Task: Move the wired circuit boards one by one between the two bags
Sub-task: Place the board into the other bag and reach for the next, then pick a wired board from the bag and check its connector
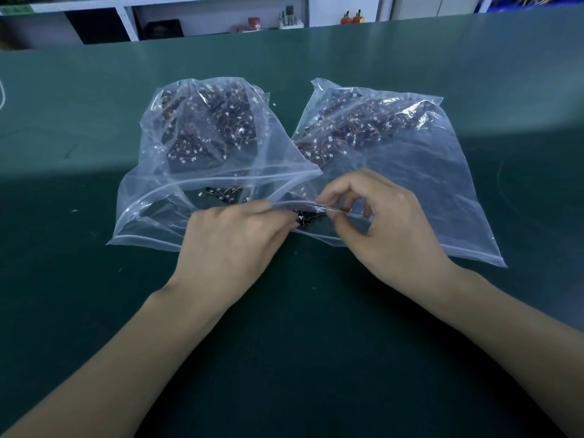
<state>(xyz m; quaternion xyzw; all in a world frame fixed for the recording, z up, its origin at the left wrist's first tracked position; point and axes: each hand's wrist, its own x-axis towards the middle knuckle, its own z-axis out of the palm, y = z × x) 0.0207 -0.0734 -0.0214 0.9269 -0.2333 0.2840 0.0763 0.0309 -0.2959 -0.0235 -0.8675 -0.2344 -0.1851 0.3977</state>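
Green mat [94, 311] covers the bench, shelves [126, 14] w/ bits behind. Two clear zip bags lie side by side: left bag [151, 191] gapes open, right bag [442, 184] lies flatter; both are packed w/ dark wired boards. Your left hand [230, 235] has fingers curled at the spot where the bag mouths meet, gripping a small board [305, 216] and film edge; exact hold is partly hidden. Your right hand [376, 222] pinches the right bag's rim, thumb to forefinger, other fingers loosely bent. Boards look light and stiff, but the thin wires prob snag on neighbours. Take one by its edges, not the leads. Film's slippery, so keep the mouth held open.
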